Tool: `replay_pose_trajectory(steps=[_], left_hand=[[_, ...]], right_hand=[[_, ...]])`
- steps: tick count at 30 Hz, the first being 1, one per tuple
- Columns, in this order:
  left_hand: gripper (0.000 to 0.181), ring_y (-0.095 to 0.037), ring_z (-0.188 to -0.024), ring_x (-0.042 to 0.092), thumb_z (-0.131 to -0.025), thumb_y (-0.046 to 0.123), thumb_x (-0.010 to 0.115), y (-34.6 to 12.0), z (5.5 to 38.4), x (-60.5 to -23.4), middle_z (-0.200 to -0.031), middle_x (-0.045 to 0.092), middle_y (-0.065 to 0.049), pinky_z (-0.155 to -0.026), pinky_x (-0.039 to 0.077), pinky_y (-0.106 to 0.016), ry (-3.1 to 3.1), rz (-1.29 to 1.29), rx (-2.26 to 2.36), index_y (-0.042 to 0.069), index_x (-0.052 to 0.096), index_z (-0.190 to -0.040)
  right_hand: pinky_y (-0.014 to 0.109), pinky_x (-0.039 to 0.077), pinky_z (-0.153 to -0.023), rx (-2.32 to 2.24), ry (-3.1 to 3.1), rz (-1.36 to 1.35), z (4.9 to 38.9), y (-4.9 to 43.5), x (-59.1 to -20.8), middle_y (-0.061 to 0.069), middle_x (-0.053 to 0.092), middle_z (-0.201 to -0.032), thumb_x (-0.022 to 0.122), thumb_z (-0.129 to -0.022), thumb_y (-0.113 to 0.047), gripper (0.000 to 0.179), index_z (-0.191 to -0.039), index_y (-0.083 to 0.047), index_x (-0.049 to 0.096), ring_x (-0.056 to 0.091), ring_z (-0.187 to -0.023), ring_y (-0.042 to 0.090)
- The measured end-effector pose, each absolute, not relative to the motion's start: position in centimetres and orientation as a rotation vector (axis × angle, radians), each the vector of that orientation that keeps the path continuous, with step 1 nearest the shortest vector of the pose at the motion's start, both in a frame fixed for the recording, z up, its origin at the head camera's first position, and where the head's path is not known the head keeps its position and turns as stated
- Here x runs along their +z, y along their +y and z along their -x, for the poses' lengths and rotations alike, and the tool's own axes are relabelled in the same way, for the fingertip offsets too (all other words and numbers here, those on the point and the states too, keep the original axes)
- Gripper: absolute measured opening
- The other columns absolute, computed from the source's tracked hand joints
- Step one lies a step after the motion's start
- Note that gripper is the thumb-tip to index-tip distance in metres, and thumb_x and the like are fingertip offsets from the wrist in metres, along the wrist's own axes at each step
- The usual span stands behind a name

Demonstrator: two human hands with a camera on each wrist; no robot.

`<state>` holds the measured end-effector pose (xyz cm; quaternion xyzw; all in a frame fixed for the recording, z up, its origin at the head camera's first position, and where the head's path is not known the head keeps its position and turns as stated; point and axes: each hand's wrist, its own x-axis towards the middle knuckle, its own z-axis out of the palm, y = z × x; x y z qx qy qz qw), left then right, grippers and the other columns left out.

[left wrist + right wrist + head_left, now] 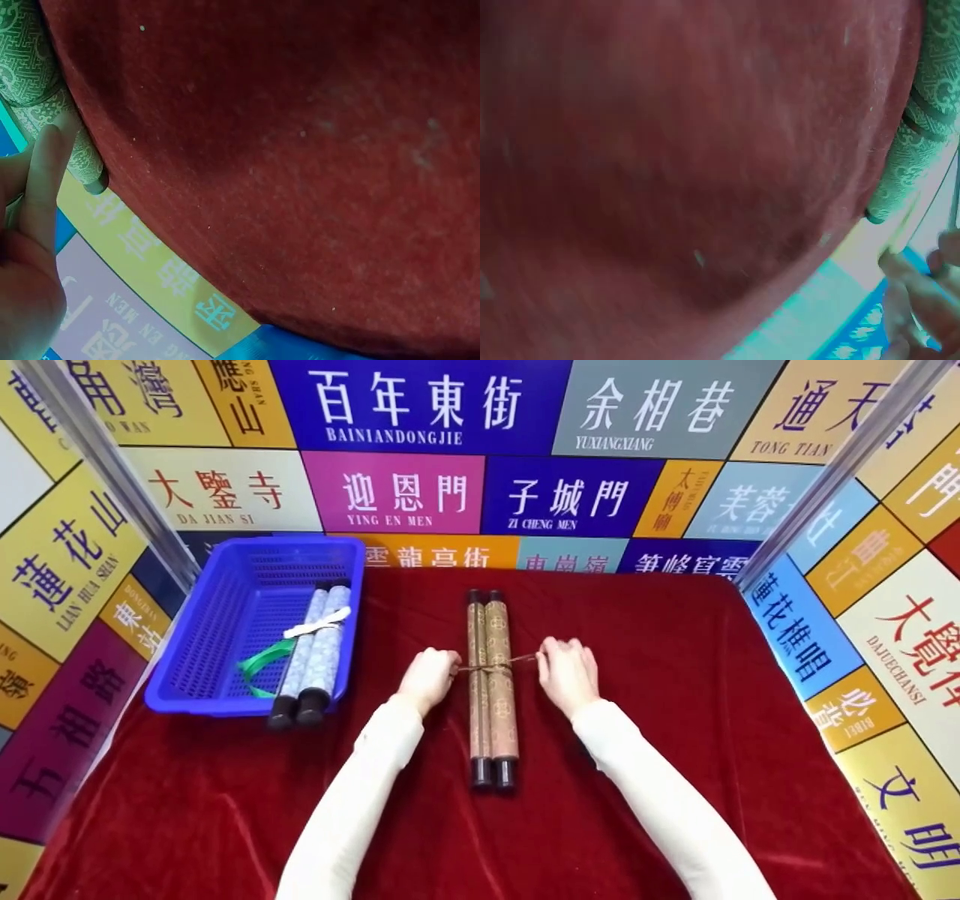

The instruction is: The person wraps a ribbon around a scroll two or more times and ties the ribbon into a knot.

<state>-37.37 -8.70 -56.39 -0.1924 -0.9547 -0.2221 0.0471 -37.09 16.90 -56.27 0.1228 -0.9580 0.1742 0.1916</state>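
Observation:
Two brown patterned scrolls with dark end knobs, a left scroll (pixel 478 720) and a right scroll (pixel 502 712), lie side by side on the red cloth. A thin brown cord (pixel 495 668) wraps their middle and crosses on top. My left hand (pixel 429 679) pinches one end of it just left of the scrolls, and my right hand (pixel 568 673) pinches the other end, stretched out to the right. In the left wrist view the left hand (pixel 34 247) has fingers beside a scroll (pixel 26 67). The right wrist view shows dark bands round a scroll (pixel 911 165) near the right hand (pixel 922 296).
To the left stands a blue plastic basket (pixel 161 694). Light blue scrolls (pixel 324 649) tied with a white band (pixel 319 622) lean over its front rim, beside a green ribbon (pixel 262 660). Panels with printed signs (pixel 405 495) enclose the back and sides of the red cloth (pixel 637 825).

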Motion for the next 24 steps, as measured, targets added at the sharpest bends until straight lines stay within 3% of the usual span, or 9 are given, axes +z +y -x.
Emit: replay_pose_trajectory(steps=[5, 11, 14, 19, 24], left_hand=[[0.018, -0.033, -0.086, 0.073, -0.083, -0.006, 0.064, -8.8, 37.4, -56.7, -0.083, 0.075, -0.008, -0.08, 0.058, -0.045, -2.891, 0.57, -0.677, 0.003, 0.074, -0.095], [0.015, -0.037, -0.083, 0.072, -0.084, -0.004, 0.065, -8.7, 37.3, -57.0, -0.082, 0.075, -0.01, -0.074, 0.057, -0.05, -2.897, 0.541, -0.643, 0.006, 0.074, -0.09], [0.017, -0.035, -0.086, 0.073, -0.084, -0.002, 0.065, -8.6, 37.2, -57.0, -0.087, 0.076, -0.008, -0.076, 0.058, -0.05, -2.911, 0.526, -0.594, 0.008, 0.075, -0.093], [0.02, -0.033, -0.087, 0.073, -0.084, -0.003, 0.064, -8.5, 37.2, -57.2, -0.09, 0.077, -0.007, -0.077, 0.058, -0.048, -2.919, 0.53, -0.581, 0.008, 0.075, -0.097], [0.02, -0.033, -0.088, 0.073, -0.086, -0.001, 0.064, -8.7, 37.2, -57.4, -0.091, 0.077, -0.006, -0.077, 0.058, -0.05, -2.93, 0.507, -0.583, 0.009, 0.075, -0.099]], right_hand=[[0.048, 0.044, -0.076, 0.434, -2.538, -0.469, 37.6, 17.2, -55.7, 0.016, 0.056, -0.097, 0.064, -0.094, -0.019, 0.017, -0.087, -0.005, 0.06, 0.052, -0.091, 0.038], [0.051, 0.043, -0.084, 0.542, -2.608, -0.508, 38.1, 18.9, -55.7, 0.016, 0.06, -0.107, 0.064, -0.095, -0.02, 0.02, -0.082, -0.005, 0.062, 0.054, -0.101, 0.039], [0.051, 0.045, -0.083, 0.644, -2.717, -0.44, 38.2, 19.8, -56.1, 0.015, 0.061, -0.098, 0.063, -0.096, -0.02, 0.023, -0.079, -0.006, 0.058, 0.056, -0.094, 0.04], [0.051, 0.05, -0.073, 0.81, -2.74, -0.253, 38.5, 21.1, -56.5, 0.017, 0.064, -0.078, 0.061, -0.098, -0.017, 0.019, -0.088, -0.004, 0.051, 0.063, -0.078, 0.041], [0.057, 0.051, -0.074, 0.787, -2.665, -0.068, 38.6, 22.2, -56.7, 0.022, 0.07, -0.086, 0.06, -0.097, -0.012, 0.009, -0.096, -0.005, 0.053, 0.067, -0.084, 0.048]])
